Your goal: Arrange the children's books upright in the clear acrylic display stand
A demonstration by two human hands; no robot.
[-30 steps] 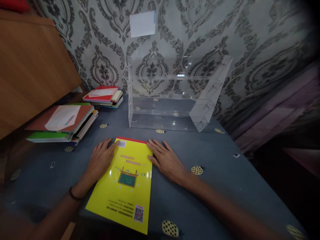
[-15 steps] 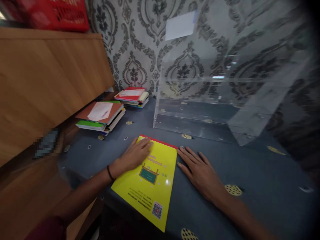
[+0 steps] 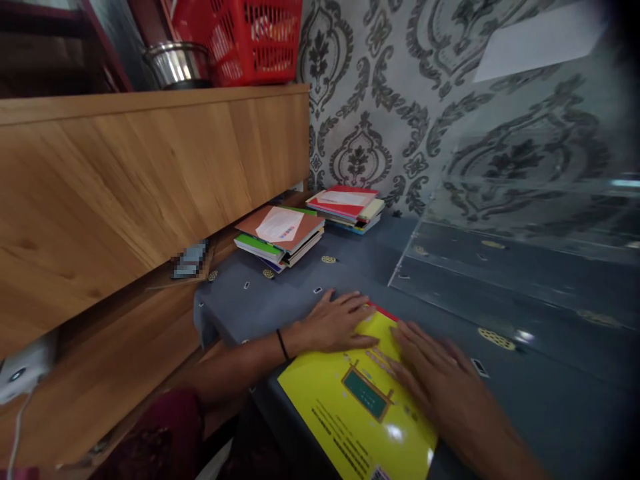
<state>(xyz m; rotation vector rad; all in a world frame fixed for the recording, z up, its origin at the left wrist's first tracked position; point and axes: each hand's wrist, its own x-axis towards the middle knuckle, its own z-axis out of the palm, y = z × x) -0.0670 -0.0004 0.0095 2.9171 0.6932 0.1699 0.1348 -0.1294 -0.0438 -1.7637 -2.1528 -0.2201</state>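
Note:
A yellow book point(image 3: 345, 407) with a red edge and a small chalkboard picture lies flat on the dark blue tablecloth, its near end at the table's front edge. My left hand point(image 3: 340, 323) rests palm down across its upper left part, fingers stretched out. Over the right side of the cover lies my right hand point(image 3: 435, 373), fingers extended and slightly blurred. Neither hand grips anything. To the right behind the book stands a clear acrylic rack point(image 3: 440, 253) with see-through shelves.
Two book stacks, one with a brown top point(image 3: 300, 233) and one with a red top point(image 3: 350, 200), sit at the back left. A wooden cabinet point(image 3: 150, 180) carries a red basket point(image 3: 273, 47) and a metal pot point(image 3: 177, 63). A blurred-out phone-like object point(image 3: 190, 259) lies below it.
The view has swung left, so things appear further right. My right hand has moved from beside the book onto its right side. My left hand stays on the cover.

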